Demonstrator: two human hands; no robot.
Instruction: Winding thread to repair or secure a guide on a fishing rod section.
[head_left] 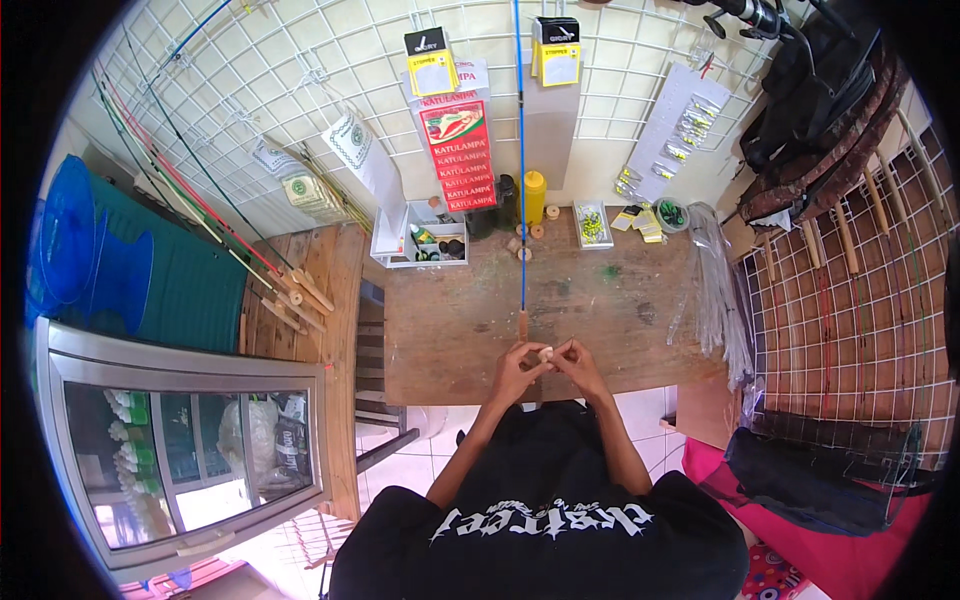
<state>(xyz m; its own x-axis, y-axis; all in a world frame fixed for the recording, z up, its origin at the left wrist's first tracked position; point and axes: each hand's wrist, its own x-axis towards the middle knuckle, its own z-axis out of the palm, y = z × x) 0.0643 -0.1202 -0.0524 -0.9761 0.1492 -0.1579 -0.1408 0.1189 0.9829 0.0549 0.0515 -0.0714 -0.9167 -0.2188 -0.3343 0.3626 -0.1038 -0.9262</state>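
Observation:
Both my hands meet over the near edge of the wooden table, fingers pinched together. Between the fingertips of my left hand (518, 368) and my right hand (578, 370) is a small pale round piece (546, 355); its exact kind is too small to tell. Just beyond the hands, a slim blue fishing rod (521, 150) runs away from me, up past the table's back. Its near end has a brown handle section (523, 325), and whether this touches my left hand is unclear. Several small pale rings (524, 254) are around the rod farther back.
At the table's (450, 330) back stand a yellow squeeze bottle (535, 198), a white organizer box (440, 250) and a white tray of small green items (592, 226). See-through plastic sleeves (712, 290) hang over the right edge. A glass-fronted cabinet (185, 390) stands left, rod handles (310, 290) behind it.

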